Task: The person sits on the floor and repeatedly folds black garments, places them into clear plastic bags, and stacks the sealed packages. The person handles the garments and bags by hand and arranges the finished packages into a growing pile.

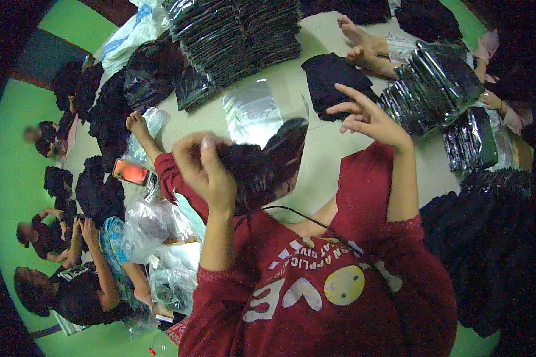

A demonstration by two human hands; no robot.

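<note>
My left hand (207,169) is curled, thumb up, at the left edge of a black folded garment (259,169) in a shiny clear bag. The packet is tilted over my lap, and its far corner is raised and blurred. Some of my left fingers are hidden behind the hand. To the right, my right hand (366,116) is in the air with its fingers spread and nothing in them. Just beyond it lies a small pile of black folded garments (333,80). A stack of flat clear plastic bags (253,110) rests on the floor beyond the packet.
Tall stacks of bagged black garments (232,41) stand at the far side, with another leaning stack (429,89) at right. A phone (131,172) and crumpled plastic (146,229) lie at left. Other people sit at left (80,288) and right. Dark cloth (464,256) is heaped at right.
</note>
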